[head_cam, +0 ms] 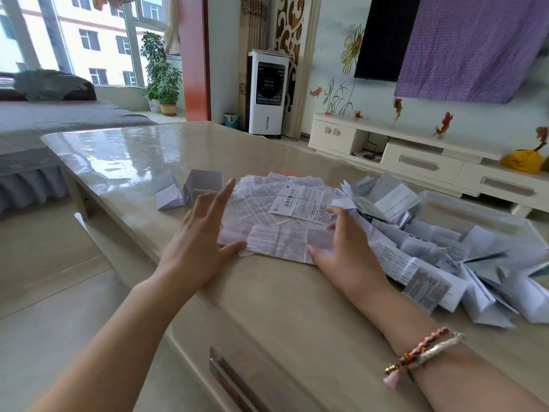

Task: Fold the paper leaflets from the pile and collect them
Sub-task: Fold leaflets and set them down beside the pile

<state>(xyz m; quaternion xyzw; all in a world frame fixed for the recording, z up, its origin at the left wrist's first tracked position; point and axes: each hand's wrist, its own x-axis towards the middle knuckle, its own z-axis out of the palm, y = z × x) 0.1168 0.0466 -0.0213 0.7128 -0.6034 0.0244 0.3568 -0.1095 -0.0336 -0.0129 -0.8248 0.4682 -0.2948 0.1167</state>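
Head-camera view: we have both hands over a fanned spread of flat white printed paper leaflets on the glossy beige table. Our left hand hovers with its fingers straight and apart, gripping nothing, its thumb just touching the near sheet; our right hand lies relaxed on the spread's right edge, its fingertips bent down onto the paper, and we cannot tell whether they pinch a sheet. A loose heap of creased white leaflets lies just to the right, touching the spread, and two folded white paper pieces stand apart on the left. We judge the risks to be these: the overlapped sheets may lift two at once, and the slick tabletop may let the fan slide under a sideways push. What looks like a clear plastic tray sits behind the heap; we cannot make out its contents.
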